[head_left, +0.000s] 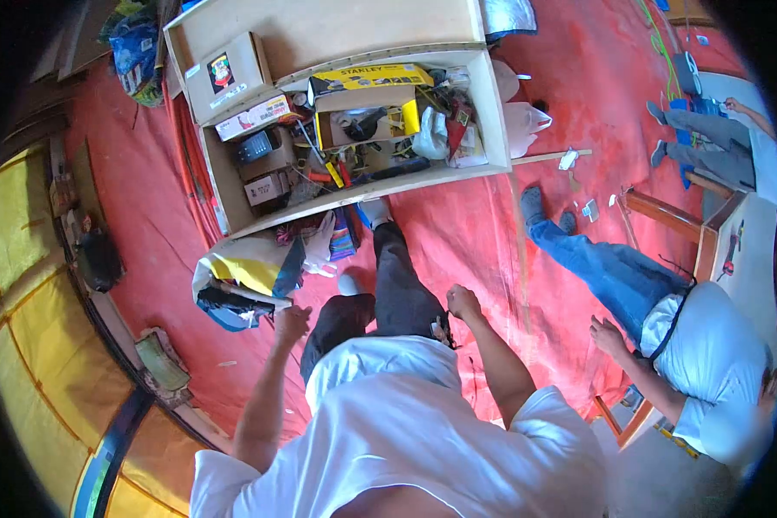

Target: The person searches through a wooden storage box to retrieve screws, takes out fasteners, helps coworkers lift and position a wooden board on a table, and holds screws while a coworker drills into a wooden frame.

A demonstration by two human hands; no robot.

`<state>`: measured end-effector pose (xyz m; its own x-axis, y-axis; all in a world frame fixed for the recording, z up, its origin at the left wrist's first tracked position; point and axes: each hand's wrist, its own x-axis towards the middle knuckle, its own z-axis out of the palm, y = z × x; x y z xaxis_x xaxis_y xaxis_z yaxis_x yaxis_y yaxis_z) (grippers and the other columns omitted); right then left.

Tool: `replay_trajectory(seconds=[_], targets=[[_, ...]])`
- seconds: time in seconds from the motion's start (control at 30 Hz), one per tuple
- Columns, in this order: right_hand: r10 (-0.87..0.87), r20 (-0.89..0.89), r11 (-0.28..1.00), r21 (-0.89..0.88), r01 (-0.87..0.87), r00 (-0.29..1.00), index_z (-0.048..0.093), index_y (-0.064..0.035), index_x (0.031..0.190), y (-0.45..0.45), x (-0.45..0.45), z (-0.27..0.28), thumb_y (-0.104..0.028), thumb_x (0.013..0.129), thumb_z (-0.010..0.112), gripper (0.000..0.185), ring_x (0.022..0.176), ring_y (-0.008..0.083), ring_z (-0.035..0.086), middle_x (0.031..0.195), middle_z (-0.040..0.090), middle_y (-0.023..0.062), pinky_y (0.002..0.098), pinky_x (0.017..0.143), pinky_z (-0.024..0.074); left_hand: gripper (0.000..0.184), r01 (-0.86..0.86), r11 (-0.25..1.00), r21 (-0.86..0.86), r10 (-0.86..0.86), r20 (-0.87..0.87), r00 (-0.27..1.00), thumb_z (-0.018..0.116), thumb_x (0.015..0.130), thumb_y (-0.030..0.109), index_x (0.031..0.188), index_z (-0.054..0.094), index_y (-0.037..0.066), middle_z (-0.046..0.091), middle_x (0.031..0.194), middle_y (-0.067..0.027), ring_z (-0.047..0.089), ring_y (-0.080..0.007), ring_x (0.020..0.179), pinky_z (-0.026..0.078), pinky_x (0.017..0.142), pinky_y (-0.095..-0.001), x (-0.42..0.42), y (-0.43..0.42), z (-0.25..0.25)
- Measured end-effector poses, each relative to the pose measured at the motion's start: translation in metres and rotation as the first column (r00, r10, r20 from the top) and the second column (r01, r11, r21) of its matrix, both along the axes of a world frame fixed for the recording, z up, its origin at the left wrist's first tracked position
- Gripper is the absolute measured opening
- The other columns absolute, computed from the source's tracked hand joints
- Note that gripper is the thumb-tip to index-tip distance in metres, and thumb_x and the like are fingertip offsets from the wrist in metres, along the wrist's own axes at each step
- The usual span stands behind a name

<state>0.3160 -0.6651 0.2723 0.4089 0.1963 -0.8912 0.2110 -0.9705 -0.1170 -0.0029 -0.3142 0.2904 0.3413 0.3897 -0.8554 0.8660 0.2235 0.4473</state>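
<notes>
My left hand (292, 324) has its fingers curled, beside the pale end of a bar in an open bag (246, 268); whether it touches the bar or holds anything is hidden. Out to the right of my legs, my right hand (464, 302) is closed in a loose fist with nothing visible in it. In front of my feet stands an open wooden chest (501, 116), its lid raised. Inside lie a yellow and black STANLEY box (371, 78), a white-and-red box (255, 117), plastic wrapping (430, 134) and mixed tools.
A red sheet (483, 233) covers the floor. At the right a person in jeans (600, 268) is near a wooden frame (665, 214); another person's legs (708, 129) show beyond. White plastic bags (522, 125) lie beside the chest. Yellow panels (52, 345) line the left side.
</notes>
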Motion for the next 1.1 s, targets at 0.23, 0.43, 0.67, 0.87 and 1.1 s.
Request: replay_trajectory(seconds=[0.23, 0.43, 0.67, 0.87, 1.1], targets=[[-0.43, -0.19, 0.828, 0.307, 0.47, 0.882, 0.062, -0.007, 0.089, -0.164, -0.103, -0.019, -0.018, 0.083, 0.051, 0.016, 0.055, 0.0244, 0.059, 0.067, 0.062, 0.0145, 0.0359, 0.05, 0.0492, 0.016, 0.162, 0.977, 0.142, -0.185, 0.171, 0.968, 0.053, 0.084, 0.007, 0.075, 0.062, -0.003, 0.065, 0.072, -0.0106, 0.064, -0.0165, 0.06, 0.054, 0.053, -0.0298, -0.015, 0.016, 0.034], [-0.351, -0.483, 0.862, 0.167, 0.478, 0.802, 0.061, -0.0009, 0.081, -0.266, -0.196, 0.003, -0.033, 0.083, 0.058, 0.032, 0.058, 0.027, 0.055, 0.066, 0.057, 0.0123, 0.0413, 0.054, 0.0435, 0.017, 0.321, 0.825, 0.466, -0.449, 0.192, 0.873, 0.055, 0.08, 0.013, 0.071, 0.062, 0.001, 0.062, 0.065, -0.0113, 0.061, -0.0217, 0.062, 0.05, 0.059, -0.0374, -0.064, -0.038, -0.033], [-0.088, 0.217, 0.996, 0.034, 0.083, 0.972, 0.068, -0.0058, 0.08, -0.264, -0.226, 0.071, -0.034, 0.074, 0.063, 0.029, 0.077, 0.0341, 0.063, 0.083, 0.065, 0.0187, 0.0433, 0.069, 0.051, 0.019, 0.52, 0.821, 0.237, -0.554, 0.108, 0.825, 0.054, 0.08, 0.018, 0.07, 0.063, 0.005, 0.061, 0.062, -0.009, 0.062, -0.0208, 0.064, 0.05, 0.06, -0.0378, -0.028, -0.099, -0.031], [-0.22, 0.485, 0.975, 0.134, 0.177, 0.847, 0.066, -0.0046, 0.068, -0.296, -0.225, 0.052, -0.023, 0.063, 0.061, 0.02, 0.071, 0.035, 0.064, 0.073, 0.064, 0.0198, 0.0432, 0.064, 0.0518, 0.021, 0.584, 0.798, 0.153, -0.593, 0.022, 0.805, 0.054, 0.08, 0.023, 0.068, 0.063, 0.008, 0.06, 0.06, -0.0071, 0.062, -0.0201, 0.065, 0.051, 0.061, -0.0382, 0.003, -0.126, -0.012], [-0.238, 0.504, 0.955, 0.277, 0.105, 0.83, 0.064, -0.006, 0.062, -0.326, -0.204, 0.046, -0.023, 0.065, 0.06, 0.018, 0.062, 0.0322, 0.063, 0.069, 0.064, 0.016, 0.0429, 0.06, 0.0513, 0.023, 0.681, 0.653, 0.333, -0.703, -0.069, 0.708, 0.053, 0.08, 0.028, 0.066, 0.064, 0.012, 0.059, 0.058, -0.0048, 0.063, -0.0192, 0.067, 0.051, 0.063, -0.0387, -0.008, -0.118, 0.015]])
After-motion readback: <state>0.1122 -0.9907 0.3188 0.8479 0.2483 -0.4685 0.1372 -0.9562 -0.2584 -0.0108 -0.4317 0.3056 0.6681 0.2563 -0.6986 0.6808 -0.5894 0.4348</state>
